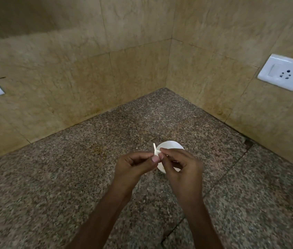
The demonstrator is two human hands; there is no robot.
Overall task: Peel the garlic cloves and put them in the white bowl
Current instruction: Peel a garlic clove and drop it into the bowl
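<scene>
Garlic clove pinched in my left grip and right grip, over the white bowl; a hard tug on its skin could flick it onto the worktop.

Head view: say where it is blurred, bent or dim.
Head view: dim warm light, no glare; upper left wall in shadow; socket skewed by the wide lens; wall and counter slightly smeared; left hand, right hand and garlic sharper.
</scene>
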